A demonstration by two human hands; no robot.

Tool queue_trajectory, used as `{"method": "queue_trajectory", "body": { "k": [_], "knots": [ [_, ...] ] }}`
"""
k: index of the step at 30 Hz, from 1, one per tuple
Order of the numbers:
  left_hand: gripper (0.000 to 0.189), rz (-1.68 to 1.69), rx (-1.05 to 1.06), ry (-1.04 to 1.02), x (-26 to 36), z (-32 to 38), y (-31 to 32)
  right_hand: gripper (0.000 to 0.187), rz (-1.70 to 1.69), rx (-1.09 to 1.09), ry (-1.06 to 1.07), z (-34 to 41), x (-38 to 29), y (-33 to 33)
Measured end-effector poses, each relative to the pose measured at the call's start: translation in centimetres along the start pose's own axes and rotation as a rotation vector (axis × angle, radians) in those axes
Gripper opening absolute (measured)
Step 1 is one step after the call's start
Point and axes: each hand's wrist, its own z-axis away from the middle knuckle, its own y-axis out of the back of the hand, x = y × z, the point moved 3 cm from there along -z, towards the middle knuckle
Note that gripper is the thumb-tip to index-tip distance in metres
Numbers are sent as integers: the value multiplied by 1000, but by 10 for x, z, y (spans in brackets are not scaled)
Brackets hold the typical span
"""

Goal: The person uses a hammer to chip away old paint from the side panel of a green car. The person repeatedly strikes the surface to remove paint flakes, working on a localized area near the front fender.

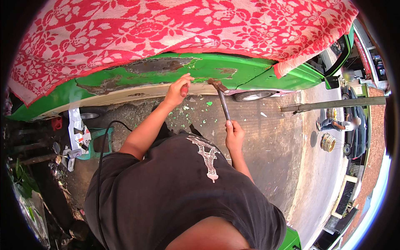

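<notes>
My left hand (177, 91), up against the lower side of a green vehicle (250, 70), grips a tool by its red handle (184, 90); its far end is hidden or too small to make out. My right hand (235, 136) holds a hammer (223, 101) by the low end of its dark metal shaft. The rusty hammer head (217, 85) is just right of my left hand, in front of the panel; whether it touches is unclear. Around both hands the green paint is cracked and broken off, baring a grey-brown patch (156, 67) and another patch (104, 86) further left.
A red-and-white floral cloth (162, 29) drapes over the vehicle. Green paint chips (187, 114) litter the ground. To my left are a teal plastic stool (101, 142) and a black cable (99, 184). A metal post (334, 104) and a person (340, 124) are to the right.
</notes>
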Motion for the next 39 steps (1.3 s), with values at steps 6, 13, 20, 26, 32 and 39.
{"method": "queue_trajectory", "body": {
  "k": [6, 13, 20, 26, 32, 39],
  "knots": [
    [30, -13, -39, 41, 5, -7, -3, 29, 18, -20, 2, 1, -10, -1],
    [32, -56, -67, 4, 3, -14, -6, 23, -8, -50, 334, 11, -26, -11],
    [27, -8, -56, 34, 5, -24, -3, 20, 203, -99, 330, -1, -14, -32],
    [21, -40, -117, 161, -1, -28, -3, 23, 133, -83, 305, 1, -16, -33],
    [21, -136, -125, 213, -35, -6, -2, 26, 87, -6, 166, -5, 2, -23],
    [17, 14, -142, 28, 1, -4, 8, 26, -168, 74, 26, 1, 15, 1]
  ]
}}
